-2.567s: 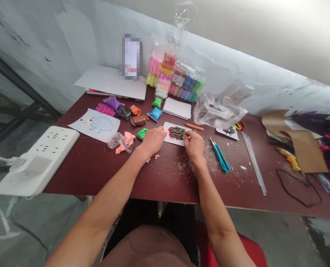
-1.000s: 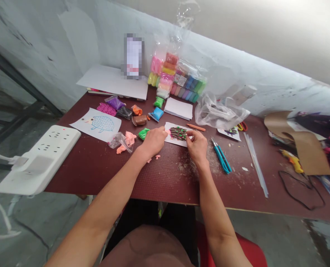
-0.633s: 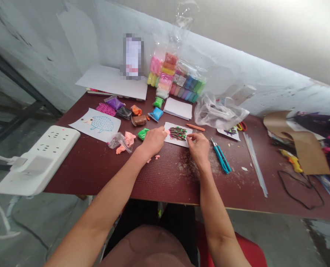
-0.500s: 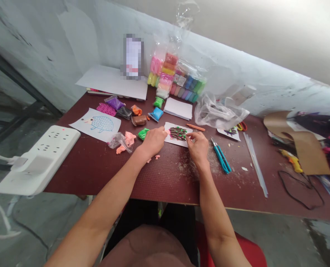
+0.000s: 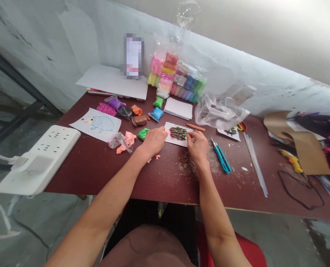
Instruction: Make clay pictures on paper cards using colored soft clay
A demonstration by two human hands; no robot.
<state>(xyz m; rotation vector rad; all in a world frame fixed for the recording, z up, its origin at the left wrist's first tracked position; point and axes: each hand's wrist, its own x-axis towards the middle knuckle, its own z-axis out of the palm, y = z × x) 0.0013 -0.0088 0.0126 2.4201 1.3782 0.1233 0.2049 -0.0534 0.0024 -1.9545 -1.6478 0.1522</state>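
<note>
A small white card point(image 5: 168, 139) lies flat on the table, bearing a brown clay hedgehog shape point(image 5: 178, 132) with green dots and some pink at its left end. My left hand point(image 5: 155, 141) is closed, its fingertips gripping the card's left edge. At the right end of the shape my right hand point(image 5: 197, 147) is pinched; what its fingertips hold, if anything, is hidden. An orange stick-like tool point(image 5: 196, 127) lies just behind the card. Green clay point(image 5: 143, 134) sits beside my left hand, near peach clay point(image 5: 130, 138) and small peach bits point(image 5: 157, 157).
A teal cutter point(image 5: 222, 158) lies to the right, with clear sticks point(image 5: 256, 165) and a yellow glue gun point(image 5: 292, 160) farther over. On the left are a hedgehog drawing point(image 5: 101, 133) and a white power strip point(image 5: 39, 159). Bagged clay point(image 5: 167, 76) stands against the wall.
My right fingertips have shifted very slightly right, off the clay shape's end, uncovering a little more of it. My left hand stays in place.
</note>
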